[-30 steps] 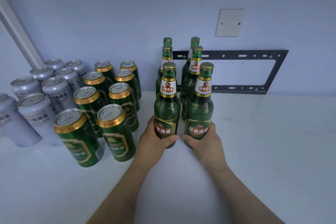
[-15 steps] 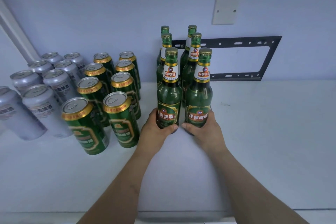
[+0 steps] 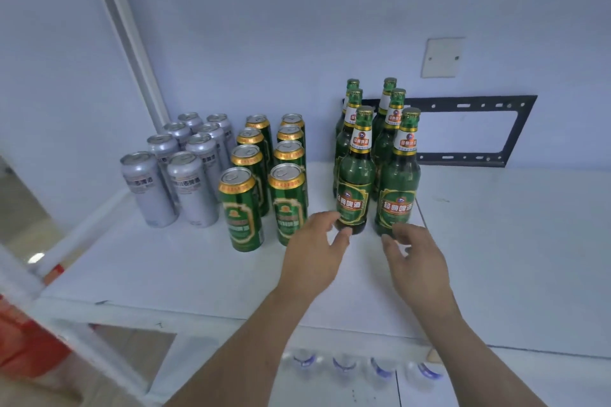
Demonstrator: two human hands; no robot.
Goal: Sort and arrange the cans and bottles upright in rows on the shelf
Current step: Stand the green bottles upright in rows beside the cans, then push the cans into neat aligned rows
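Several green glass bottles stand upright in two rows on the white shelf. The front left bottle and front right bottle lead the rows. My left hand hovers just in front of the left bottle, fingers relaxed, holding nothing. Just below the right bottle, my right hand is likewise empty with loosely spread fingers. Green cans stand in two rows left of the bottles. Silver cans stand in two rows further left.
A black metal bracket and a white wall plate are on the back wall. Clear plastic bottle tops show below the shelf's front edge. A white post runs up the left corner. Something red sits at lower left.
Both hands have let go of the two front bottles and drawn back towards me. The camera has pulled back, showing the shelf's front edge.
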